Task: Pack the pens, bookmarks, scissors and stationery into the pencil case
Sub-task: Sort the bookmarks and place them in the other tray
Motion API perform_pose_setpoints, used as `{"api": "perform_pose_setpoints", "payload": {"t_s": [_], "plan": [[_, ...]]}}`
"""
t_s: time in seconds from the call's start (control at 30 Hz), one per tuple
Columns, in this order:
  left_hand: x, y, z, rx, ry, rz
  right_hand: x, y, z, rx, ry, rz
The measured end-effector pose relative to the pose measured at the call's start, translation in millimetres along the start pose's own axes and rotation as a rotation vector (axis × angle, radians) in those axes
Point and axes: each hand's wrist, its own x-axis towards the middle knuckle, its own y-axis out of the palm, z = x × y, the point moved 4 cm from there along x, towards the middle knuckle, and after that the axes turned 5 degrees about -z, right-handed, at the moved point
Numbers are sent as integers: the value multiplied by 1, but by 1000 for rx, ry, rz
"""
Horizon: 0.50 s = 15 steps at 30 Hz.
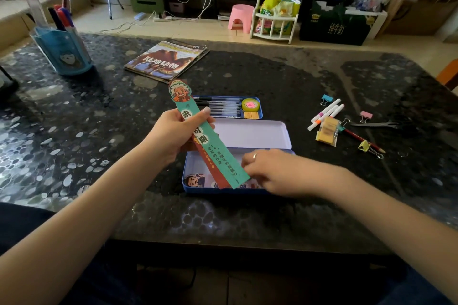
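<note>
We see the open pencil case (238,156) between our hands, its pen tray (226,106) just behind, scissors (376,124) well right of our right hand (270,171).

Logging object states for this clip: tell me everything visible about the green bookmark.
The green bookmark is a long, flat teal strip that looks like card, printed with black Chinese characters and topped by a die-cut cartoon head with white hair. It slants from upper left to lower right above the open pencil case. The left hand pinches its upper part, thumb across the front; the right hand meets its lower end. A red bookmark lies fanned behind it.
</note>
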Motion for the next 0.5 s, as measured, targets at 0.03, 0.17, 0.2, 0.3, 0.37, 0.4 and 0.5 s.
{"api": "perform_pose_setpoints", "payload": {"t_s": [0.03, 0.17, 0.2, 0.3, 0.37, 0.4, 0.5], "plan": [[-1, 0, 1, 13, -2, 2, 1, 7, 2, -35, 17, 37], [-3, 3, 2, 47, -5, 2, -2, -1, 3, 178, 95, 45], [-4, 4, 1, 45, 2, 0, -2, -7, 1, 303, 134, -17], [-9, 7, 0, 40, 24, -8, -2, -17, -1, 794, 265, -176], [-12, 9, 2, 44, 41, -1, 0, -14, 3, 985, 318, -161], [-14, 11, 4, 45, 48, 4, 0, -11, 4, 1015, 333, -145], [-18, 20, 8, -20, 16, 51, 2, -5, 3, 973, 343, -146]]}}
